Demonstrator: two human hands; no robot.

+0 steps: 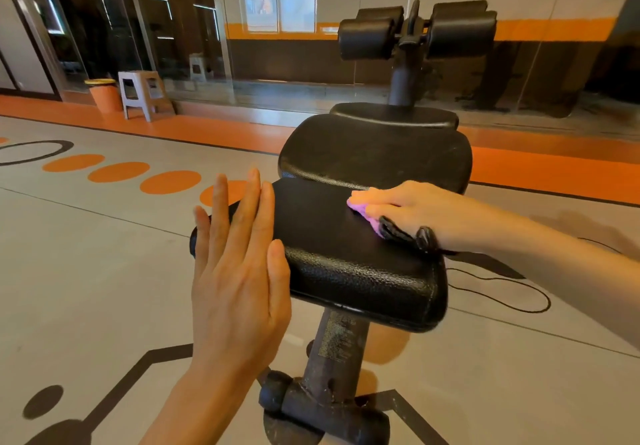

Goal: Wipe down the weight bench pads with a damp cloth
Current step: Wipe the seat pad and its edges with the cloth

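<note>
A black weight bench fills the middle of the head view. Its near pad (346, 264) is textured black vinyl, and a second pad (374, 150) lies beyond it. My right hand (412, 212) presses a pink cloth (363, 214) onto the near pad's right side; only a small part of the cloth shows under the fingers. My left hand (239, 261) is flat with fingers straight, held at the near pad's left edge, holding nothing. Black foam rollers (415, 34) stand on a post at the far end.
The bench post and foot bar (325, 406) stand on a grey floor with orange dots. A grey plastic stool (143, 93) and an orange bin (104, 94) sit far left by a glass wall. A black cable (519, 292) loops on the floor at right.
</note>
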